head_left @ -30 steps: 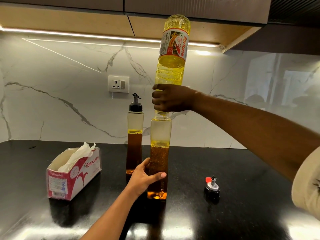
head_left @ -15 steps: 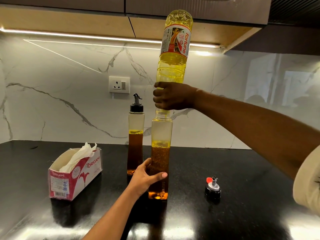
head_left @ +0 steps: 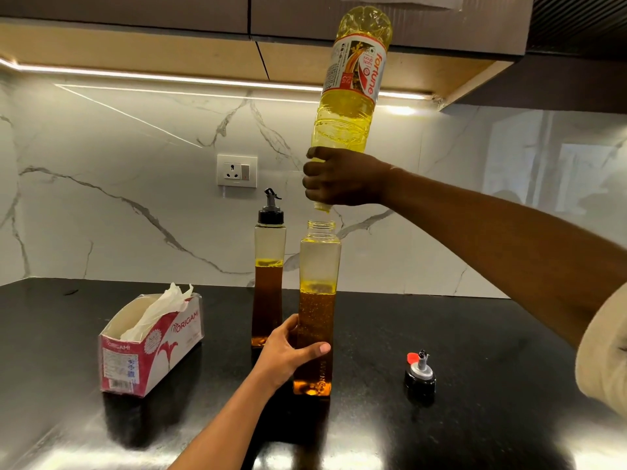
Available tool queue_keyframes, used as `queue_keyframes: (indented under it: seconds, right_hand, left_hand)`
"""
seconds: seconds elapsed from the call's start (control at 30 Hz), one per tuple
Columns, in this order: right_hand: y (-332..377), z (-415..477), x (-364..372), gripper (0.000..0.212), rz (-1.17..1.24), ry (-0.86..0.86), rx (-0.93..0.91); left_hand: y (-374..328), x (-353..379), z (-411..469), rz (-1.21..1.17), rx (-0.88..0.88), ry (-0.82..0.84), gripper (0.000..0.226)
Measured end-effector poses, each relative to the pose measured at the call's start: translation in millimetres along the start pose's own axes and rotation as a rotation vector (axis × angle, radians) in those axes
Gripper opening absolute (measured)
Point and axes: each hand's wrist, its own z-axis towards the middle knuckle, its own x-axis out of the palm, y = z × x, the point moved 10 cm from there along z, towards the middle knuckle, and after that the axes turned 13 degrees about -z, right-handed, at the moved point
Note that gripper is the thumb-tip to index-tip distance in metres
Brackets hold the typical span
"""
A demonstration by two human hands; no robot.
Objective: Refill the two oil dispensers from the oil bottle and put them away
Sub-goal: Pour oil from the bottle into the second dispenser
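The oil bottle [head_left: 353,96] has lifted: half a second ago its mouth sat in the neck of the open dispenser [head_left: 317,300], and now it hangs just above, apart from it. The bottle is upside down and leans slightly right. The right hand [head_left: 342,179] grips it near the neck, fingers clamped round it. The left hand [head_left: 288,351] holds the lower part of the open dispenser, fingers and thumb wrapped round it, as it stands upright on the black worktop [head_left: 475,334]. The capped dispenser [head_left: 268,266] stands just behind and to its left. A loose spout cap [head_left: 420,371] sits to the right, a tissue box [head_left: 152,347] to the left.
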Motion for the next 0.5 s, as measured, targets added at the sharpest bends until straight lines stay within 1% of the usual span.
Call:
queue_keyframes:
  seconds: [0.17,0.4,0.5]
  right_hand:
    - [-2.6,2.8,2.4,0.021,0.003,-0.002,0.009]
    - [-3.6,2.7,3.4,0.022,0.007,0.003,0.023]
    - [-3.8,1.5,4.7,0.024,0.008,0.01,0.025]
  left_hand:
    - [-0.9,1.9,1.3,0.005,0.009,0.01,0.093]
    - [0.0,0.6,2.2,0.008,0.014,0.007,0.099]
    - [-0.5,0.5,2.1,0.012,0.017,0.008,0.098]
